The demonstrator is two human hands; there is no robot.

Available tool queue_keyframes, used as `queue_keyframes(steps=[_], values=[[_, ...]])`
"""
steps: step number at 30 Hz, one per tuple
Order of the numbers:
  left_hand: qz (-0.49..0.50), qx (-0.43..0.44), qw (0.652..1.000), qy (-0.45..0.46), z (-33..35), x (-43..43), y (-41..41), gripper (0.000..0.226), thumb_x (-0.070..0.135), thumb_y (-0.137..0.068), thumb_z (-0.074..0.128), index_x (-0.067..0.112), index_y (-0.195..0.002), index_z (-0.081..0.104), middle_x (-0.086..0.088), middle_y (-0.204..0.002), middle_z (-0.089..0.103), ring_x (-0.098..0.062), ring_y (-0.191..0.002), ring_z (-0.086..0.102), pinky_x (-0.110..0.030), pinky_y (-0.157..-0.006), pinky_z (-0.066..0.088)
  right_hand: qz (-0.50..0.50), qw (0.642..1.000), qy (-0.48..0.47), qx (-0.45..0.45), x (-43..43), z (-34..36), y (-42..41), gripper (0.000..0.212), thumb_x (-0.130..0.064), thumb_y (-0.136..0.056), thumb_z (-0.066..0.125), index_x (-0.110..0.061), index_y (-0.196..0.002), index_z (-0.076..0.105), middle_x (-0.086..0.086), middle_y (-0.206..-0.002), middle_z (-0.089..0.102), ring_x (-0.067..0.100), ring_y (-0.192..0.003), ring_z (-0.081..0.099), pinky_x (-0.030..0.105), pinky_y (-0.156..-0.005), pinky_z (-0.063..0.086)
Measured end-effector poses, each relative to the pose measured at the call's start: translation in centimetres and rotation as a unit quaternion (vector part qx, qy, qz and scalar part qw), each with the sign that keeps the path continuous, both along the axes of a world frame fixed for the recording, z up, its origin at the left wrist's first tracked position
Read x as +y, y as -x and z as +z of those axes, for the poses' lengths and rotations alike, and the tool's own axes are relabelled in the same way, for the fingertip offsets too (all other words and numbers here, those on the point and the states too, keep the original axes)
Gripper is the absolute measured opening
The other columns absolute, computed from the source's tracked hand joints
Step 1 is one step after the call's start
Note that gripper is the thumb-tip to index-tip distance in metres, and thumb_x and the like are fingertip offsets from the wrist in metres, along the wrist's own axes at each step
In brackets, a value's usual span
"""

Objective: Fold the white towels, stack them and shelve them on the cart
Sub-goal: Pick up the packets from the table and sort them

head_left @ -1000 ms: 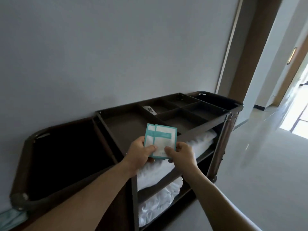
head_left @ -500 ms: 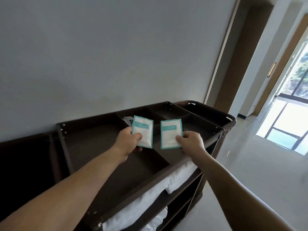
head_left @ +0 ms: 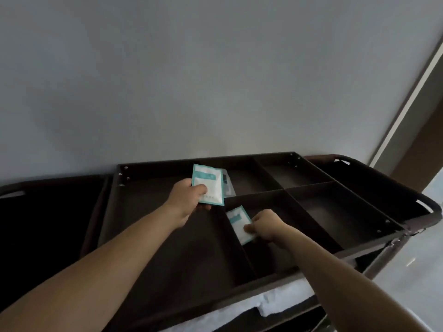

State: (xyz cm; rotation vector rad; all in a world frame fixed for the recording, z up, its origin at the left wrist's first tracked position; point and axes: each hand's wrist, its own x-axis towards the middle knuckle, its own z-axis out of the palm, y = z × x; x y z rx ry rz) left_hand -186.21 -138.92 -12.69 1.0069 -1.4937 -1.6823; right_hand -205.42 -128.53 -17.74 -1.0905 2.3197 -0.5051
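Closest in, the folded white towels point(head_left: 282, 300) show only as a strip under the top rail of the dark brown housekeeping cart point(head_left: 167, 248), the rest cut off. The right hand point(head_left: 266, 226) pinches a teal-bordered white sachet point(head_left: 239, 224) low in the near middle compartment, against its divider. The left hand point(head_left: 189, 200) grips a second teal-bordered sachet point(head_left: 208, 185) above the roomy left bay, half hiding a clear plastic packet point(head_left: 227, 186). Behind stands a grey wall point(head_left: 215, 80).

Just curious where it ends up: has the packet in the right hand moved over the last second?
Yes. The right hand has lowered its packet into the cart's near compartment, beside the long divider.
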Motion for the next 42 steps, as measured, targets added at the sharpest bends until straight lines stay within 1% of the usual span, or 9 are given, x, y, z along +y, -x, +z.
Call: queue_keyframes(steps=[2,9,12,15,18,22,26,32,42], values=[[0.025,-0.003,1.000,0.002,0.1,0.2,0.9,0.016,-0.001,-0.095,0.051,0.003,-0.107,0.060,-0.014,-0.099,0.068,-0.029,-0.082,0.067,-0.037,-0.063,0.055,0.033,0.999,-0.018,0.029,-0.9,-0.5,0.7,0.041,-0.036,-0.087,0.070,-0.001,-0.111,0.069,0.011,-0.109,0.071,0.026,-0.099,0.068,0.035,-0.084,0.055],[0.092,-0.090,0.991,0.044,-0.5,2.4,3.5,0.008,0.009,-0.093,0.060,0.006,-0.100,0.063,-0.010,-0.100,0.071,-0.024,-0.080,0.070,-0.033,-0.056,0.053,0.146,0.964,-0.080,0.208,-1.2,1.2,2.0,0.064,-0.070,-0.090,0.043,-0.015,-0.113,0.064,0.005,-0.113,0.068,0.025,-0.103,0.064,0.036,-0.083,0.048],[0.121,-0.132,0.981,0.069,-0.7,3.2,4.5,0.006,0.012,-0.090,0.064,0.009,-0.095,0.064,-0.009,-0.096,0.073,-0.022,-0.078,0.070,-0.030,-0.053,0.051,0.102,0.989,0.048,0.094,-1.4,2.9,3.0,0.064,-0.066,-0.094,0.040,-0.009,-0.103,0.068,0.006,-0.102,0.072,0.025,-0.092,0.067,0.035,-0.078,0.052],[0.119,-0.145,0.979,0.076,-0.7,4.3,5.7,0.006,0.011,-0.089,0.066,0.008,-0.095,0.065,-0.010,-0.094,0.072,-0.019,-0.071,0.069,-0.026,-0.050,0.049,0.046,0.964,0.178,-0.189,-1.4,4.5,3.2,0.046,-0.051,-0.097,0.052,-0.008,-0.100,0.069,0.006,-0.085,0.072,0.009,-0.054,0.062,0.025,-0.052,0.049],[0.095,-0.144,0.983,0.070,-0.7,5.7,7.1,0.011,0.008,-0.089,0.065,0.005,-0.100,0.067,-0.012,-0.095,0.074,-0.024,-0.075,0.072,-0.029,-0.053,0.053,0.058,0.945,0.204,-0.249,-1.0,4.0,3.1,0.018,-0.029,-0.094,0.067,-0.011,-0.092,0.066,0.001,-0.080,0.069,-0.001,-0.043,0.058,0.014,-0.041,0.042],[0.075,-0.187,0.977,0.074,-0.7,6.4,6.9,0.013,0.016,-0.091,0.062,0.006,-0.098,0.064,-0.009,-0.093,0.074,-0.021,-0.069,0.073,-0.030,-0.054,0.052,0.011,0.936,0.185,-0.298,-0.6,2.9,4.6,0.018,-0.017,-0.090,0.072,-0.006,-0.103,0.065,0.005,-0.084,0.071,0.000,-0.045,0.062,0.015,-0.040,0.043],[0.133,-0.207,0.964,0.096,-0.4,5.9,4.8,0.014,0.023,-0.088,0.062,0.011,-0.093,0.065,-0.015,-0.091,0.073,-0.021,-0.069,0.065,-0.033,-0.058,0.045,0.005,0.956,0.121,-0.269,0.0,1.3,6.0,0.018,-0.009,-0.090,0.070,0.001,-0.105,0.065,0.005,-0.074,0.064,0.000,-0.035,0.054,0.014,-0.035,0.038],[0.162,-0.205,0.961,0.090,-0.5,7.0,2.5,0.013,0.021,-0.089,0.061,0.010,-0.094,0.065,-0.013,-0.098,0.071,-0.018,-0.069,0.064,-0.030,-0.052,0.042,0.037,0.996,0.023,-0.073,-1.2,-1.1,6.4,0.028,-0.031,-0.084,0.077,-0.009,-0.097,0.066,0.004,-0.086,0.068,0.017,-0.076,0.066,0.027,-0.059,0.051],[0.192,-0.238,0.946,0.109,0.3,9.9,-3.1,0.016,0.027,-0.092,0.061,0.018,-0.105,0.063,-0.003,-0.100,0.067,-0.019,-0.087,0.068,-0.032,-0.065,0.049,0.125,0.986,-0.021,0.107,-1.1,-0.5,5.1,0.024,-0.029,-0.089,0.062,-0.008,-0.101,0.065,0.004,-0.084,0.063,0.021,-0.081,0.067,0.032,-0.072,0.059]])
